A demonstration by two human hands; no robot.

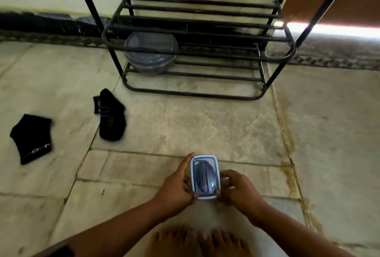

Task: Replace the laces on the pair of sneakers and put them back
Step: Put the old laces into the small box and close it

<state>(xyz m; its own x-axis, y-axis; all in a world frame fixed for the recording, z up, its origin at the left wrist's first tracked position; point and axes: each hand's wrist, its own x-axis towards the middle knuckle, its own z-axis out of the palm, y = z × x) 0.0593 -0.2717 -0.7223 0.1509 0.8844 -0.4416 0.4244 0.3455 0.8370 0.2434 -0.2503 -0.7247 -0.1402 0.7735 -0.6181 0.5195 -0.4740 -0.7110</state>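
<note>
At the bottom edge, 2 bare feet (197,242) rest on the stone floor (185,125), blurred. Just beyond them both hands grip a small rectangular container (205,176) with a pale blue rim and clear lid; dark coiled contents show through, likely laces, though the blur leaves that uncertain. The left hand (176,184) curls round its left side, fingers along the edge and thumb at the near corner. The right hand (236,188) pinches the near right corner, fingers bent against the side. Whether the container touches the floor cannot be told.

The floor is large pale slabs with dark joints and a rusty stain running along the right-hand seam. Further left, 2 black socks (112,116) lie flat and apart. Beyond stands a black metal shoe rack (197,55) of bare bars; a grey lidded tub (151,53) sits on its lowest tier at the left. No sneakers are in view. Behind the rack, a pale wall meets a dark skirting, and bright light spills in low at the far right.
</note>
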